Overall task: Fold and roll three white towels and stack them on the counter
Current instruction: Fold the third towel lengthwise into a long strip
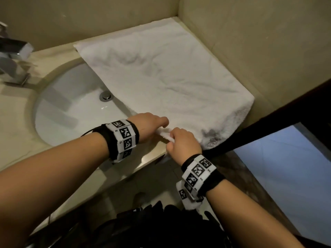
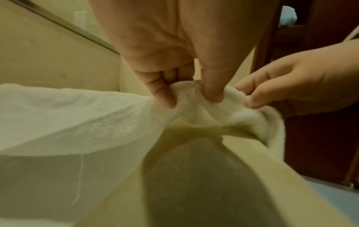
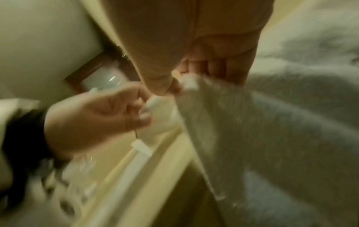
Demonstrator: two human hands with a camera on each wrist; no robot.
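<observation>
A white towel [image 1: 161,68] lies spread flat over the right part of the counter [image 1: 143,156], its left side hanging over the sink basin [image 1: 71,104]. At its near edge both hands meet. My left hand [image 1: 152,122] pinches the towel's near corner [image 2: 194,98] between thumb and fingers. My right hand [image 1: 182,140] pinches the same edge [image 3: 192,86] just to the right of it. The corner is lifted off the counter. Only this one towel is in view.
A chrome faucet [image 1: 14,58] stands at the far left behind the basin, and a drain plug [image 1: 105,96] sits in it. Beige walls [image 1: 250,42] close the back and right. A dark strap [image 1: 268,126] crosses at the counter's right end.
</observation>
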